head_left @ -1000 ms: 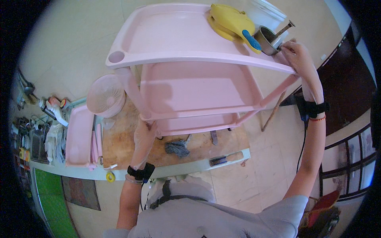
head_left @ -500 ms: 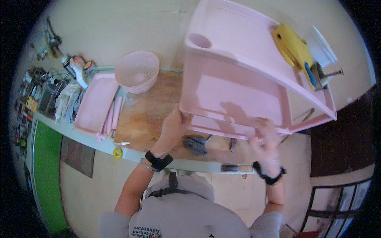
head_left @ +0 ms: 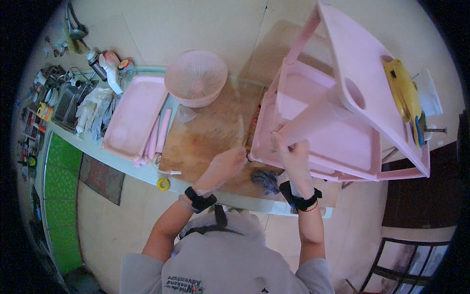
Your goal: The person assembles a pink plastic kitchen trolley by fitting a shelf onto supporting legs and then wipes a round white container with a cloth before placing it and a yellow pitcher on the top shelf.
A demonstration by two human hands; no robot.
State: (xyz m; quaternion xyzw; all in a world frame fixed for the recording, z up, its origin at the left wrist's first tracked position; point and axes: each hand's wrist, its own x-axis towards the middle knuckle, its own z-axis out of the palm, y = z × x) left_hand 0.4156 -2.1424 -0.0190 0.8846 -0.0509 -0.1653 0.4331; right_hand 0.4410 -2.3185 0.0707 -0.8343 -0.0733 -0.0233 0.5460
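A pink plastic tiered rack (head_left: 318, 167) stands tilted over the right of the worktop, with trays joined by round posts. Its near post (head_left: 320, 115) slants down from the upper tray. My right hand (head_left: 296, 164) is closed around this post's lower end, above the lower tray. Beside the rack's lower left corner is my left hand (head_left: 223, 169), its fingers pinched together; what they hold, if anything, is too small to make out. A dark blue crumpled cloth (head_left: 265, 182) lies between my hands. Beneath the left hand is a brown wooden board (head_left: 196, 142).
Left of the board lie a pink tray (head_left: 134, 115), pink tubes (head_left: 163, 130) and a yellow tape roll (head_left: 163, 184). A pink basket (head_left: 197, 78) stands behind. On the rack's upper tray rest a yellow object (head_left: 404, 90) and a white container (head_left: 430, 93). The sink (head_left: 73, 108) is far left.
The rack has turned, so its near post now slants toward me. My right hand has moved left from the front rim onto that post. My left hand has come off the rack's corner.
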